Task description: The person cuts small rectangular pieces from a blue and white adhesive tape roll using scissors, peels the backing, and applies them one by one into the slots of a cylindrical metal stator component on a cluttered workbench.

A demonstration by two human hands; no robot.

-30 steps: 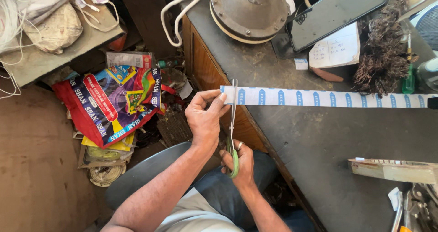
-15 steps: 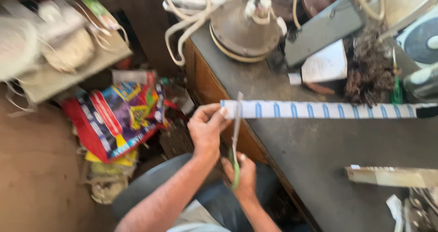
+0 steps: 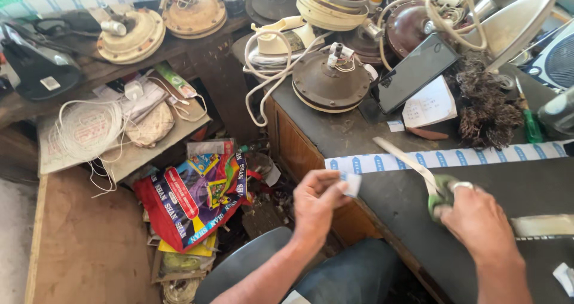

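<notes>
L hand [image 3: 315, 201] pinches a small cut piece [image 3: 351, 184] of white/blue strip, thumb + forefinger closed on it, held off the desk [image 3: 406, 202] edge. R hand [image 3: 478, 223] has its fingers through the green loops of the scissors [image 3: 418, 175]; blades closed or nearly so, pointing up-left, tip just beside the strip [image 3: 454, 158]. Strip lies flat across the desk, its cut end near the front edge.

Handling, as a guess: piece looks v. light, thin, floppy, like paper or tape; easy to crease or drop, so a pinch at one edge suits it. Strip is long + limp, will sag if lifted by one end; better held close to the cut. Scissors are stiff, metal; take by loops, not blades.

Dusty fan motors [image 3: 332, 82] + wires crowd the back of the desk.
</notes>
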